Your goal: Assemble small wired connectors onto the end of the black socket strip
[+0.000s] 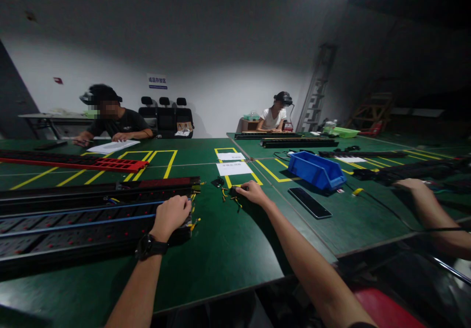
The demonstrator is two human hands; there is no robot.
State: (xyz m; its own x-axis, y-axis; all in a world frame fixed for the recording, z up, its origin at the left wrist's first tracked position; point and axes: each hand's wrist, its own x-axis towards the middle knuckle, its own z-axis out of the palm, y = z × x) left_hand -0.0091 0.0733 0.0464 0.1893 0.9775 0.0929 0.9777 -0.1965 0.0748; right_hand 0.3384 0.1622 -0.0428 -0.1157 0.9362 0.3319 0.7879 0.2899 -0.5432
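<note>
My left hand (172,216), with a dark watch on its wrist, is curled over the right end of a long black power strip (91,237) with red spots along it. Its fingertips are mostly hidden. Yellow-green wire ends (195,224) stick out beside the knuckles. My right hand (253,194) is closed on a small black part (234,190) at the table's middle. Short yellow-and-black wires (237,203) lie just below its fingers. A few small black pieces (219,182) sit to the left of that hand.
A blue bin (316,170) and a phone (309,203) lie right of my right arm. Another person's hand (412,185) reaches in at far right, near a black cable (390,215). Two people sit across the green table. A red rack-like strip (121,165) lies at left.
</note>
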